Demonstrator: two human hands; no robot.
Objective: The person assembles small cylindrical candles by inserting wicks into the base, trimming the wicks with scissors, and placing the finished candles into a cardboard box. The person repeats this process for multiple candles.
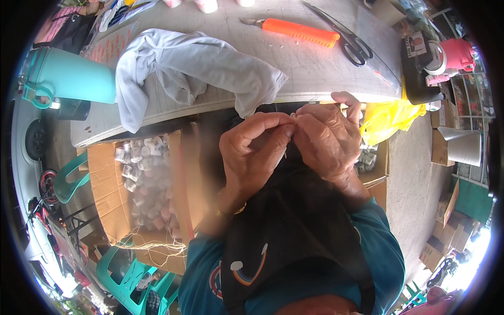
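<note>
Just in front of the table's near edge, my two hands meet fingertip to fingertip. Thumb and forefinger of my left hand (253,149) are pinched around a tiny whitish piece (293,115), too small to name. My right hand (328,139) closes on the same piece from the other side, its little finger raised; its fingertips are partly hidden. A short thin pale strand (285,154) shows below the left fingertips. To the left, an open cardboard box (107,186) holds many small white and pinkish cylindrical pieces (137,176). Similar pieces lie in a second box (379,181) by my right wrist.
On the white table (220,29) lie a crumpled grey-white cloth (194,58), an orange-handled cutter (299,32) and black scissors (358,50). A turquoise tumbler (79,76) is at left, a yellow plastic bag (391,118) at right. Loose strings (157,242) drape over the left box.
</note>
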